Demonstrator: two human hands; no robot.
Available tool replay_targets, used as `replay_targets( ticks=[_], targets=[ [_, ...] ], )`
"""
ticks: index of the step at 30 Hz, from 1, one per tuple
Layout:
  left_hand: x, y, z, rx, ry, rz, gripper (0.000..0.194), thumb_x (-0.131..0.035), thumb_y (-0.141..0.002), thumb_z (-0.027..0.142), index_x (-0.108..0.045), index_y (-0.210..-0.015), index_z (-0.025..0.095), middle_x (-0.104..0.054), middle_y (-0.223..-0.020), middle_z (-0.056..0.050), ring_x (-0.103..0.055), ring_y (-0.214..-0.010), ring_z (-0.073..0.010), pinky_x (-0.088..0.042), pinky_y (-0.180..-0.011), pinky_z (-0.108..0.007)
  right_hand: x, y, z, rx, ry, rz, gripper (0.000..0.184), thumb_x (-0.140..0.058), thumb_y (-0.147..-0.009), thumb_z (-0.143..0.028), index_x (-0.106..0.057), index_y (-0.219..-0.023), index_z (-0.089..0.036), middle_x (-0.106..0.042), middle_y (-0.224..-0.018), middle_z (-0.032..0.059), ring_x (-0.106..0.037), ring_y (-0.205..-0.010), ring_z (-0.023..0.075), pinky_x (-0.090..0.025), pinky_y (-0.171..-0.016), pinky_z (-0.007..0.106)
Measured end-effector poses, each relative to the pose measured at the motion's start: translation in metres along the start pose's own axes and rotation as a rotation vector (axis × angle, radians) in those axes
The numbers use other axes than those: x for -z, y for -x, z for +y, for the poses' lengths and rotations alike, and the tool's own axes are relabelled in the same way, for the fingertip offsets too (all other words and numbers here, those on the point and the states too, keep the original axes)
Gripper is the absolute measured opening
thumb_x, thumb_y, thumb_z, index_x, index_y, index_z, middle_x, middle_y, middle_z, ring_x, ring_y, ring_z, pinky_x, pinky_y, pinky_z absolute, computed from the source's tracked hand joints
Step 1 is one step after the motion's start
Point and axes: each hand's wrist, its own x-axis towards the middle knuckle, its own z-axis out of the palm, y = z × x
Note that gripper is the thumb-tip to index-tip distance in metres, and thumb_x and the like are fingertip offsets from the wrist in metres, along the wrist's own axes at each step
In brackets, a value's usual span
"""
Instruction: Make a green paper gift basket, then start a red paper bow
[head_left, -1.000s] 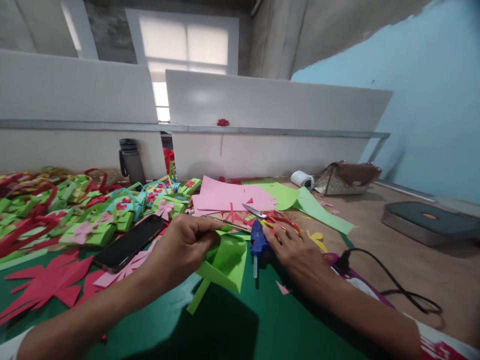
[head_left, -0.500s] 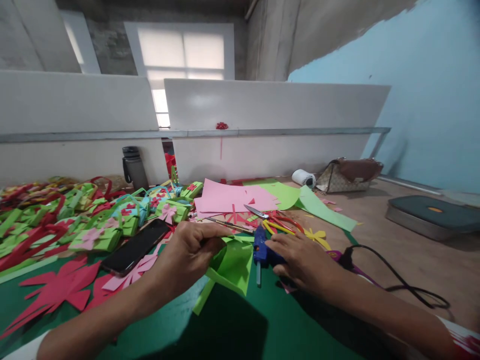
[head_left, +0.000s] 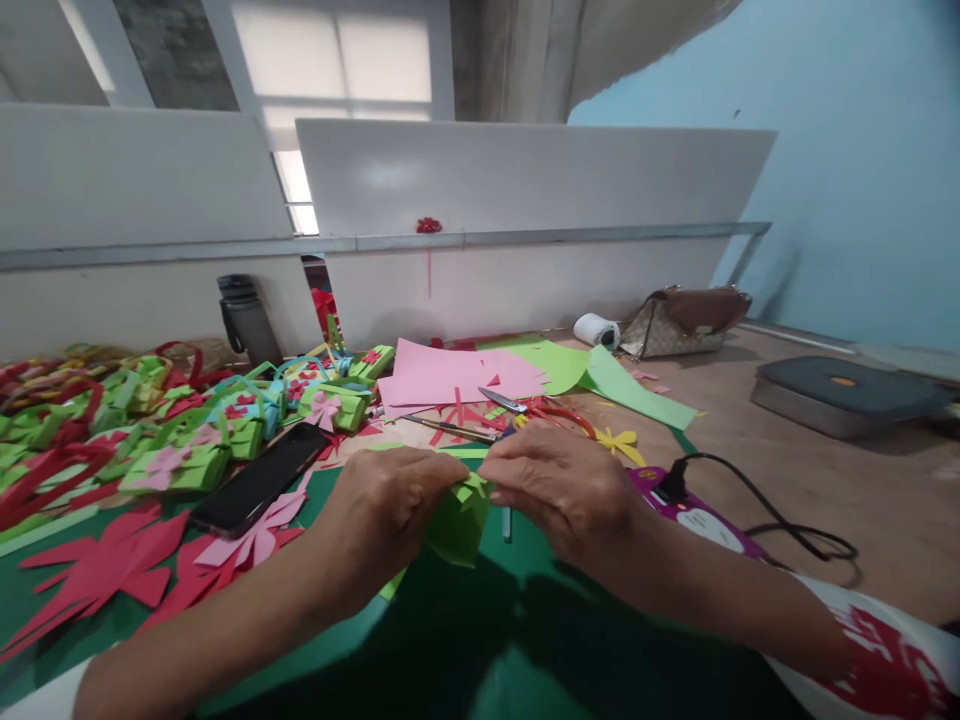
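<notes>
A folded piece of light green paper [head_left: 456,520] is held between both hands just above the dark green mat [head_left: 480,640]. My left hand [head_left: 386,505] is closed on its left side, fingers curled over the top flap. My right hand [head_left: 559,490] pinches the right side of the same paper, fingertips meeting the left hand's. The blue glue gun is mostly hidden behind my right hand; only its nozzle [head_left: 508,523] shows below the fingers.
A black phone [head_left: 259,478] lies left of my hands. Green paper baskets [head_left: 180,440] crowd the left. Pink sheets [head_left: 450,375], green sheets [head_left: 600,385] and scissors [head_left: 525,408] lie beyond. A black cable [head_left: 757,500], a bottle [head_left: 244,318], a bag [head_left: 686,320] and a grey box [head_left: 840,395] stand around.
My right hand left the blue glue gun and moved left onto the green paper. Both hands now grip the paper together. The camera view shifted slightly right and down.
</notes>
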Motion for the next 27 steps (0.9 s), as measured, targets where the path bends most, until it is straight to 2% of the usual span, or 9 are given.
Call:
replay_targets(
  ticks=[4, 11, 16, 22, 27],
  targets=[
    [-0.004, 0.001, -0.001, -0.037, 0.016, 0.053, 0.026, -0.040, -0.091, 0.021, -0.067, -0.090, 0.018, -0.068, -0.075, -0.002, -0.061, -0.065, -0.0108, -0.045, -0.061, -0.019, 0.001, -0.001, -0.002, 0.037, 0.028, -0.019, 0.018, -0.047, -0.084, -0.007, -0.064, -0.086, -0.011, -0.065, -0.076, 0.0066, -0.056, -0.071, 0.0145, -0.043, -0.067, 0.031],
    [-0.005, 0.000, 0.000, -0.104, 0.011, 0.104, 0.027, -0.041, -0.090, 0.017, -0.067, -0.086, 0.016, -0.066, -0.069, -0.003, -0.062, -0.063, -0.0115, -0.049, -0.061, -0.020, -0.004, 0.004, -0.001, 0.106, 0.141, -0.054, 0.020, -0.045, -0.083, -0.004, -0.063, -0.090, -0.010, -0.065, -0.080, 0.0085, -0.057, -0.075, 0.0168, -0.041, -0.072, 0.035],
    [-0.006, 0.001, 0.001, -0.091, -0.005, 0.094, 0.028, -0.040, -0.090, 0.017, -0.067, -0.082, 0.015, -0.064, -0.064, -0.002, -0.060, -0.060, -0.0108, -0.049, -0.061, -0.019, -0.005, 0.009, 0.000, 0.140, 0.222, -0.060, 0.021, -0.043, -0.085, -0.007, -0.061, -0.094, -0.009, -0.066, -0.085, 0.0092, -0.059, -0.082, 0.0183, -0.039, -0.083, 0.041],
    [-0.007, 0.001, 0.002, -0.099, -0.041, 0.091, 0.027, -0.039, -0.089, 0.016, -0.065, -0.084, 0.015, -0.063, -0.064, -0.002, -0.059, -0.060, -0.0103, -0.048, -0.062, -0.019, -0.002, 0.006, -0.001, 0.199, 0.294, -0.032, 0.025, -0.038, -0.085, -0.005, -0.063, -0.091, -0.008, -0.067, -0.082, 0.0097, -0.060, -0.079, 0.0189, -0.041, -0.081, 0.041],
    [-0.008, 0.000, 0.003, -0.123, -0.081, 0.092, 0.024, -0.039, -0.087, 0.013, -0.063, -0.084, 0.016, -0.063, -0.066, -0.001, -0.058, -0.062, -0.0103, -0.048, -0.061, -0.019, -0.004, 0.009, 0.000, 0.239, 0.356, -0.013, 0.024, -0.041, -0.084, -0.009, -0.063, -0.093, -0.007, -0.068, -0.085, 0.0100, -0.060, -0.084, 0.0215, -0.040, -0.086, 0.043]
  ],
)
